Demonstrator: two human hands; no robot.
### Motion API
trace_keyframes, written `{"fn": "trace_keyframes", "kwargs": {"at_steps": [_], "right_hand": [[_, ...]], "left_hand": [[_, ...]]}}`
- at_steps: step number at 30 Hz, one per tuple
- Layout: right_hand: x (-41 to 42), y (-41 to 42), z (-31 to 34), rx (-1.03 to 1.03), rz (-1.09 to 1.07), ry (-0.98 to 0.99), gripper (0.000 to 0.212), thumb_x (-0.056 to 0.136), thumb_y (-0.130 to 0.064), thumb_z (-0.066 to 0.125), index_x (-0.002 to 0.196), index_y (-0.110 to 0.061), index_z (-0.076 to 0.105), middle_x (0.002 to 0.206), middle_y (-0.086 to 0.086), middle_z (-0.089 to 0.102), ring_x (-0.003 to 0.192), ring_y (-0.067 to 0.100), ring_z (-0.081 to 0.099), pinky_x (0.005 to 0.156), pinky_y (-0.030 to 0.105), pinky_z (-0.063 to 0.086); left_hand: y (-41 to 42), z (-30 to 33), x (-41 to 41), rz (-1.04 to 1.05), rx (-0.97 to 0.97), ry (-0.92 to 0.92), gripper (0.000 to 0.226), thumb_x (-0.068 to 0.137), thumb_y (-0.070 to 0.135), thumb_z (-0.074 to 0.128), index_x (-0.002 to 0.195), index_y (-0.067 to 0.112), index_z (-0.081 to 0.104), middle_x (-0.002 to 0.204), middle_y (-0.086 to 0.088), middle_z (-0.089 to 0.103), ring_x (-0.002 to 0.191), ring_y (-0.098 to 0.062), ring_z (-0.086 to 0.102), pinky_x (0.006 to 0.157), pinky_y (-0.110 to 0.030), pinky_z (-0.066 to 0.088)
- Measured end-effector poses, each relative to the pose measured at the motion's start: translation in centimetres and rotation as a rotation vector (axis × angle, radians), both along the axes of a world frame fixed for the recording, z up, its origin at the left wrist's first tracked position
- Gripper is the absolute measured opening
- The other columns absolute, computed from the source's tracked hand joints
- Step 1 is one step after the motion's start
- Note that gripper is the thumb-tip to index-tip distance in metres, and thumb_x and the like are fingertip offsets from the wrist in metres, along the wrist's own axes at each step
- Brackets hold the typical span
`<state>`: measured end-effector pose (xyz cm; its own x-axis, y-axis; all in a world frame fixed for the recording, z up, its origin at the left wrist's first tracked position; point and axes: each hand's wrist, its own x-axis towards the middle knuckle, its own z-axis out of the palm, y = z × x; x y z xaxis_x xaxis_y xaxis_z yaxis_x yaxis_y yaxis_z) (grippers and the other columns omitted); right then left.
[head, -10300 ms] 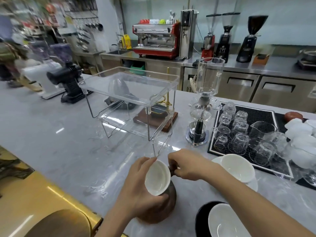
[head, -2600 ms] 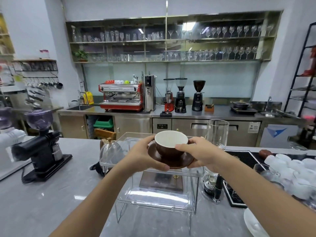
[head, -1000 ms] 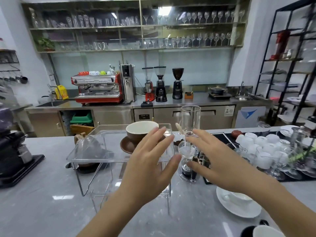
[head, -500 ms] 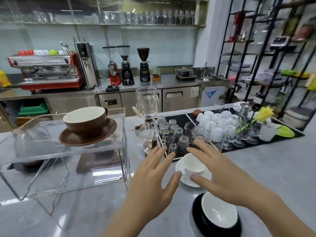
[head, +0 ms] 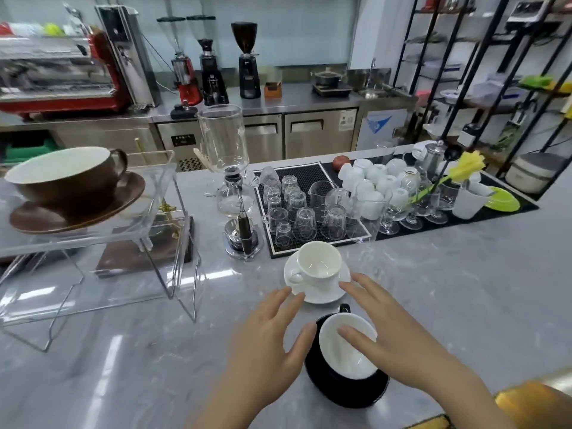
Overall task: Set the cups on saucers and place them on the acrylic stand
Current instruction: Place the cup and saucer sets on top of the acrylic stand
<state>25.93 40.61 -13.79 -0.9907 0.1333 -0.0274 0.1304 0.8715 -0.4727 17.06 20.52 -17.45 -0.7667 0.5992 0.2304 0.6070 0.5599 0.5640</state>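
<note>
1. Head view: both your hands are spread, fingers apart, holding nothing. Your left hand (head: 272, 339) hovers beside the black cup; your right hand (head: 387, 329) reaches over it, fingertips close to the white saucer's near rim.
2. Your white cup (head: 318, 264) stands upright on its white saucer (head: 322, 294) on the grey counter (head: 448, 289), mouth up, handle pointing left toward the acrylic stand.
3. Nearer you, the black cup (head: 346, 348) with a white inside sits tilted on a black saucer (head: 346, 391), its mouth leaning toward the right, handle pointing away from you.
4. To the left, the brown cup (head: 65, 178), white inside, rests upright on a brown saucer (head: 77, 209) on the top shelf of the clear acrylic stand (head: 173, 243), handle pointing right.
5. Behind the white cup, upturned glasses crowd a black mat (head: 309, 174).
</note>
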Motion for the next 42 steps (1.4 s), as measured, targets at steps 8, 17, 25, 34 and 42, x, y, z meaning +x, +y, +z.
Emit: {"fn": "trace_keyframes", "kwargs": {"at_steps": [8, 17, 25, 34, 42], "right_hand": [[0.9, 2.2, -3.3, -0.121, -0.076, -0.065, 0.063, 0.095, -0.050, 0.050, 0.150, -0.043, 0.020, 0.149, -0.030, 0.013, 0.135, -0.016, 0.011, 0.102, 0.008, 0.015], [1.4, 4.7, -6.6, -0.229, -0.189, -0.130, 0.056, 0.095, -0.052, 0.047, 0.147, -0.031, 0.037, 0.148, -0.022, 0.033, 0.134, -0.001, 0.038, 0.098, 0.016, 0.031], [1.1, 6.6, -8.2, -0.406, -0.295, -0.214, 0.056, 0.085, -0.054, 0.063, 0.135, -0.031, 0.051, 0.124, -0.013, 0.058, 0.094, 0.004, 0.058, 0.086, 0.021, 0.044], [0.4, 8.2, -9.3, -0.815, -0.424, -0.356, 0.041, 0.066, -0.052, 0.082, 0.088, -0.019, 0.073, 0.064, 0.000, 0.069, 0.055, 0.019, 0.066, 0.050, 0.030, 0.052], [-0.1, 8.5, -9.7, -1.008, -0.420, -0.377, 0.028, 0.073, -0.027, 0.084, 0.089, -0.007, 0.072, 0.058, 0.003, 0.058, 0.047, 0.018, 0.053, 0.045, 0.026, 0.044]], "left_hand": [[2.1, -2.9, 1.7, 0.092, 0.000, -0.202, 0.056, 0.096, 0.057, 0.047, 0.148, 0.039, 0.039, 0.149, 0.026, 0.036, 0.140, 0.005, 0.030, 0.102, -0.005, 0.017], [3.6, -5.2, 1.6, 0.195, -0.045, -0.313, 0.061, 0.092, 0.057, 0.054, 0.145, 0.027, 0.049, 0.149, 0.014, 0.046, 0.138, -0.002, 0.041, 0.110, -0.014, 0.027], [4.7, -6.1, 1.9, 0.403, 0.077, -0.595, 0.071, 0.064, 0.064, 0.074, 0.126, 0.031, 0.063, 0.117, 0.018, 0.063, 0.092, 0.001, 0.064, 0.079, -0.014, 0.051], [4.9, -6.3, 1.6, 0.529, 0.358, -1.087, 0.055, 0.052, 0.042, 0.090, 0.099, 0.018, 0.076, 0.089, -0.009, 0.072, 0.059, -0.013, 0.064, 0.053, -0.028, 0.053], [5.4, -5.3, 1.8, 0.580, 0.391, -1.155, 0.030, 0.074, 0.011, 0.085, 0.102, 0.009, 0.073, 0.074, -0.006, 0.063, 0.047, -0.012, 0.057, 0.042, -0.021, 0.047]]}}
